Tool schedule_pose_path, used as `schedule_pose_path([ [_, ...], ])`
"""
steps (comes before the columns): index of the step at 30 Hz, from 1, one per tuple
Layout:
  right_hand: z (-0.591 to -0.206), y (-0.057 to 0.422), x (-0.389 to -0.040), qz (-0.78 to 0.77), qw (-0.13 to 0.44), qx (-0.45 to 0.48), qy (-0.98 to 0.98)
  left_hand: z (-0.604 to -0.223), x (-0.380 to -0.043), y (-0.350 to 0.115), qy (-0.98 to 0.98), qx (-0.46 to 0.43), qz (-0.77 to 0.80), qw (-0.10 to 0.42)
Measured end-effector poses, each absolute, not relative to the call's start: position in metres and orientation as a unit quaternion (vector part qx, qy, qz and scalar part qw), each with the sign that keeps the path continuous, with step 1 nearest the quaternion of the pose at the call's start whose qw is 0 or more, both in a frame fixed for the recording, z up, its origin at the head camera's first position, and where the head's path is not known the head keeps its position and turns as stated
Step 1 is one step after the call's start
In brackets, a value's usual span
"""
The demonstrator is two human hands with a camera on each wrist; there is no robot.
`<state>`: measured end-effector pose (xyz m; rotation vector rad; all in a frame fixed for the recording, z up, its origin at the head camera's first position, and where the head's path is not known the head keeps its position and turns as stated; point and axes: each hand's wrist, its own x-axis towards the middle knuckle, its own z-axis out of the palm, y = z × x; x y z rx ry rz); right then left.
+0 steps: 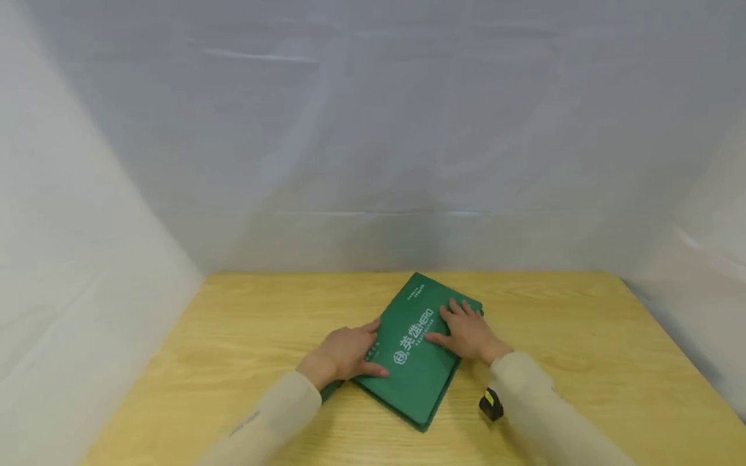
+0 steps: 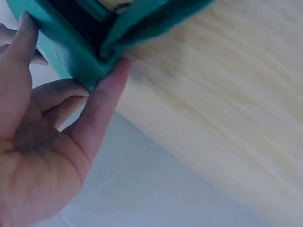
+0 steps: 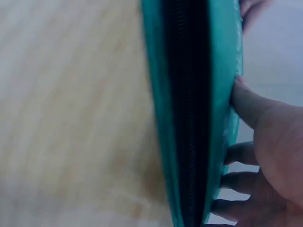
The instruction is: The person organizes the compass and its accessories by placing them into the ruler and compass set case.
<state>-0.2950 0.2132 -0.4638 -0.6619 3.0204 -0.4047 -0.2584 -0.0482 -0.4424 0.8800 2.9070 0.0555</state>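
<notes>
A green case (image 1: 428,382) with white lettering lies slantwise on the table. The left hand (image 1: 344,355) rests on its left edge, thumb stretched over the top. In the left wrist view, that hand's fingers touch the case (image 2: 59,42) at a corner, where a green flap (image 2: 151,21) sticks out beside a dark gap. My right hand (image 1: 469,333) rests on the upper right part of the cover with its fingers spread. The right wrist view shows a black zipper (image 3: 189,104) along the case's side, with the fingertips on the cover beside it.
A small black object with a yellow patch (image 1: 491,406) sits near the right sleeve. The wooden table (image 1: 583,336) is enclosed by pale sheets (image 1: 373,129) at the back and sides.
</notes>
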Motion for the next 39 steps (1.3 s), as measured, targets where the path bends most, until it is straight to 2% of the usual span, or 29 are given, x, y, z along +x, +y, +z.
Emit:
schedule_pose_path([
  [8,-0.457,0.218,-0.31,-0.14,0.044,-0.249,0.957,-0.443,-0.235,-0.034,0.949,0.291,0.088,0.086],
  [15,-0.451,0.22,-0.322,-0.188,0.089,-0.268,0.941,-0.447,-0.219,-0.023,0.951,0.3,0.056,0.046],
  [25,-0.447,0.211,-0.329,-0.202,0.12,-0.283,0.93,-0.446,-0.21,-0.022,0.958,0.285,-0.011,-0.005],
  [39,-0.45,0.208,-0.327,-0.166,0.107,-0.269,0.943,-0.447,-0.213,-0.021,0.954,0.294,-0.051,-0.033],
])
